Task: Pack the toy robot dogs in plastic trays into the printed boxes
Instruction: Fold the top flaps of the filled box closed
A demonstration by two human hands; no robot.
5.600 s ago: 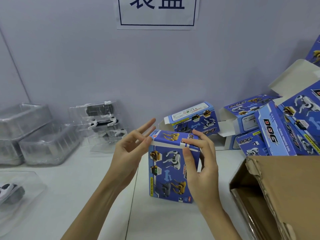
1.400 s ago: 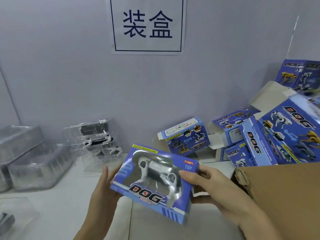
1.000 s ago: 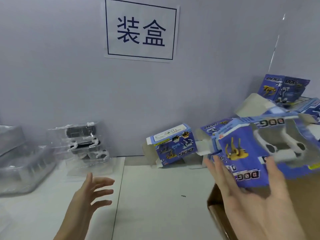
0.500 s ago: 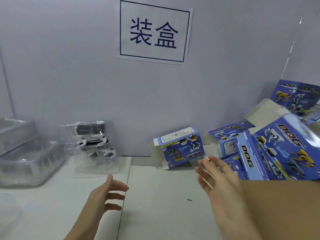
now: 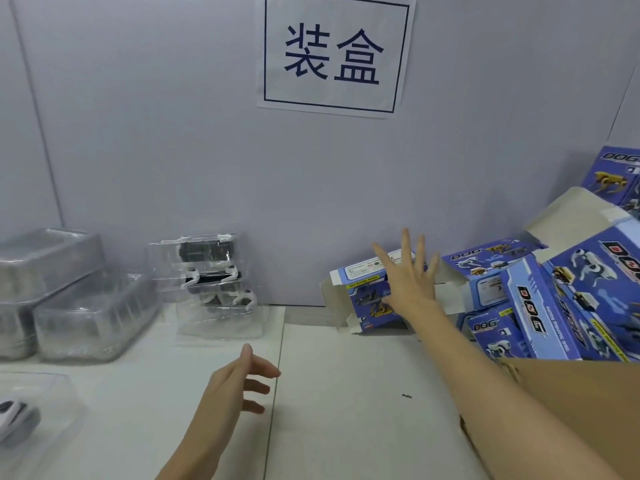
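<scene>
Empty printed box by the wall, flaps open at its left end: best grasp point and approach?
Probably across the long body of the empty printed box, thumb on the front printed face and fingers over the top label panel, coming from the front and above. It lies on its side against the wall, so the back is blocked; the open flaps at the left end look too flimsy. The right hand hovers spread-fingered before it.

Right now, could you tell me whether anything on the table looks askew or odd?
The printed boxes on the right lie in a tilted heap, some with flaps open. A small dark speck sits on the white table.
</scene>
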